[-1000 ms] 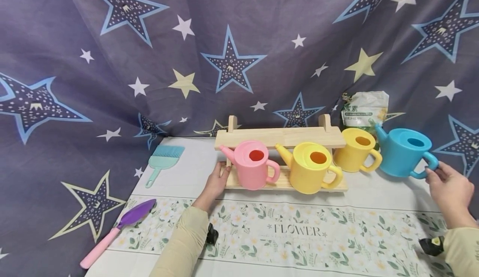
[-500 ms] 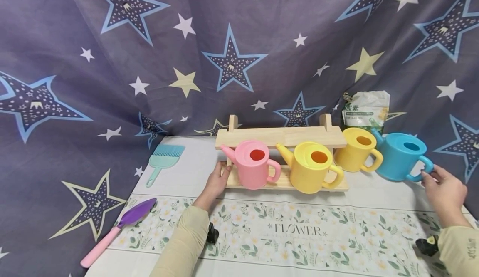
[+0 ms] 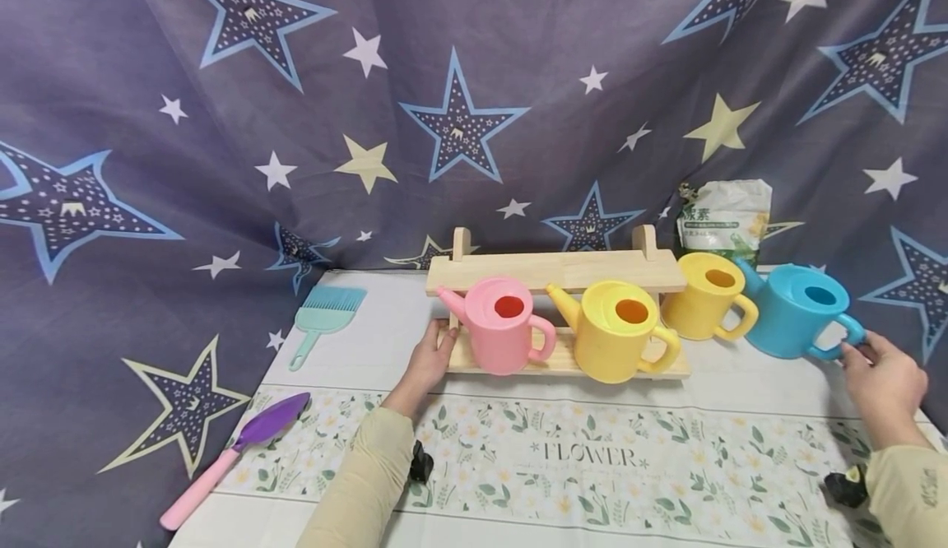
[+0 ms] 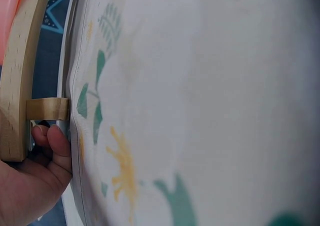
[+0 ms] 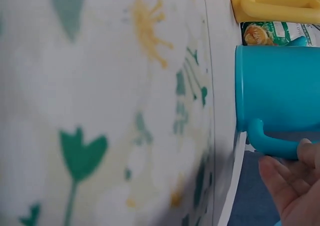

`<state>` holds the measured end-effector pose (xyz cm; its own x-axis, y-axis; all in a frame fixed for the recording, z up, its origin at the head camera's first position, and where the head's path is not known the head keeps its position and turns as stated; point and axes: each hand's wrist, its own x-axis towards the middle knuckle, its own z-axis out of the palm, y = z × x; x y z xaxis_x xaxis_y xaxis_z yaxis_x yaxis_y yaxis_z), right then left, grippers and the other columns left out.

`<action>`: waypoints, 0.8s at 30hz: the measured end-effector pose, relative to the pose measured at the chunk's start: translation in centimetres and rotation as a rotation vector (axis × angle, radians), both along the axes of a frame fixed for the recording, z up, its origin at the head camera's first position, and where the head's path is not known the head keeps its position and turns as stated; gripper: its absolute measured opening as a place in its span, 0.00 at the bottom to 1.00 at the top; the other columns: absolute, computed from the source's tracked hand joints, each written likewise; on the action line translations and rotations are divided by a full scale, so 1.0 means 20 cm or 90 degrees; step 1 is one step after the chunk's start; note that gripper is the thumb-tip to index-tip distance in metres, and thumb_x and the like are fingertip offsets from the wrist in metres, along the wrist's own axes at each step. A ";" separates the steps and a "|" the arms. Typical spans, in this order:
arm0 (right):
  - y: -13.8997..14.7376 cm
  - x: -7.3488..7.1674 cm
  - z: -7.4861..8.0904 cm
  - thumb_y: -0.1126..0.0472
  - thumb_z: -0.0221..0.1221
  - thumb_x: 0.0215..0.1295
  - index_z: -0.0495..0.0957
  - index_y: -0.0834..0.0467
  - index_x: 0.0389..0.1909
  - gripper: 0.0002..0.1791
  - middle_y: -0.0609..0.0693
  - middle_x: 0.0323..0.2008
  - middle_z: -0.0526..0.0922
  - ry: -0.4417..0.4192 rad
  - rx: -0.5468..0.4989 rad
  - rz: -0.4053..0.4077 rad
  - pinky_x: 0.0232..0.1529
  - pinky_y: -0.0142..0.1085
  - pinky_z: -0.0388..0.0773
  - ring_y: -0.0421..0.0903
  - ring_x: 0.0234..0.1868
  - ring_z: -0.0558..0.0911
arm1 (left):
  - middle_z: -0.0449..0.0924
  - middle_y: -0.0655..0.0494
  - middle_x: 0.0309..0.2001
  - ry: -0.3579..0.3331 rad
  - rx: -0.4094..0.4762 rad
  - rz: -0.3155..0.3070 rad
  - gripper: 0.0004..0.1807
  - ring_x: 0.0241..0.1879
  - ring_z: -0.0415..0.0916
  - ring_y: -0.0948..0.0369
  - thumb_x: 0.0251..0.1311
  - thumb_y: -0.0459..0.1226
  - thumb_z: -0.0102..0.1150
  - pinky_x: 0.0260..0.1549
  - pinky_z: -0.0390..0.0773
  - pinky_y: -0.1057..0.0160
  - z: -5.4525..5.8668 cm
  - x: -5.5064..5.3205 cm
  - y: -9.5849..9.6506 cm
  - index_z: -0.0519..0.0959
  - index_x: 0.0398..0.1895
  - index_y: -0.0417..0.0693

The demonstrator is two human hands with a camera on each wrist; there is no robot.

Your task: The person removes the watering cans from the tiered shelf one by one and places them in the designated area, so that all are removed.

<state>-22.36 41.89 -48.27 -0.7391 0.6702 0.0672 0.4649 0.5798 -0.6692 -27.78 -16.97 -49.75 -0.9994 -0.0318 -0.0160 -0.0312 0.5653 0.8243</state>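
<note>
My left hand grips the left end of a small two-tier wooden shelf; in the left wrist view its fingers curl around the end of the lower board. On that lower board stand a pink watering can and a yellow watering can, spouts to the left. At the far right, my right hand pinches the handle of a blue watering can, which stands upright on the table. The right wrist view shows thumb and fingers at the bottom of that handle.
Between shelf and blue can stands another yellow watering can, a white and green bag behind it. To the left lie a teal brush and a purple trowel with a pink handle. A starry curtain hangs behind the table.
My right hand has brought the blue watering can down and left, closer to the yellow one, then shifted it slightly right. The left hand and the shelf have stayed in place.
</note>
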 end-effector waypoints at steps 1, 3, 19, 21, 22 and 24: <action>0.00 0.01 0.00 0.65 0.43 0.77 0.56 0.69 0.71 0.25 0.71 0.62 0.67 0.001 -0.001 0.000 0.59 0.59 0.67 0.70 0.59 0.72 | 0.67 0.41 0.67 -0.001 0.001 0.001 0.22 0.66 0.64 0.41 0.75 0.51 0.41 0.62 0.63 0.40 0.00 0.00 0.00 0.65 0.64 0.51; -0.01 0.02 0.02 0.65 0.44 0.76 0.55 0.68 0.72 0.26 0.70 0.64 0.66 0.006 -0.008 -0.005 0.66 0.59 0.58 0.71 0.61 0.70 | 0.67 0.41 0.67 -0.002 0.002 0.003 0.22 0.66 0.63 0.42 0.75 0.52 0.41 0.63 0.63 0.40 0.00 0.00 0.00 0.65 0.64 0.51; -0.19 0.18 0.18 0.61 0.46 0.76 0.53 0.58 0.75 0.30 0.58 0.72 0.59 0.117 0.027 -0.009 0.61 0.59 0.66 0.62 0.67 0.67 | 0.61 0.43 0.71 -0.032 0.003 -0.001 0.28 0.70 0.57 0.43 0.74 0.55 0.37 0.65 0.57 0.39 0.00 -0.01 0.00 0.61 0.70 0.52; -0.23 0.19 0.20 0.60 0.47 0.76 0.56 0.57 0.75 0.29 0.56 0.72 0.61 0.128 0.032 0.000 0.61 0.58 0.66 0.62 0.66 0.68 | 0.61 0.44 0.72 -0.041 0.009 0.002 0.28 0.70 0.57 0.43 0.74 0.55 0.37 0.66 0.56 0.40 0.00 0.00 0.00 0.60 0.70 0.53; -0.24 0.20 0.21 0.58 0.47 0.76 0.56 0.56 0.74 0.29 0.56 0.71 0.62 0.133 0.032 0.005 0.61 0.58 0.66 0.61 0.66 0.69 | 0.61 0.44 0.72 -0.045 0.011 0.002 0.28 0.70 0.57 0.44 0.74 0.56 0.37 0.66 0.56 0.40 0.00 0.00 0.00 0.60 0.71 0.54; -0.27 0.20 0.22 0.57 0.47 0.76 0.58 0.55 0.74 0.28 0.55 0.70 0.64 0.146 0.029 0.018 0.63 0.56 0.65 0.61 0.65 0.69 | 0.60 0.44 0.72 -0.049 0.013 0.001 0.29 0.70 0.57 0.44 0.74 0.56 0.37 0.66 0.56 0.39 0.00 0.00 0.00 0.59 0.71 0.54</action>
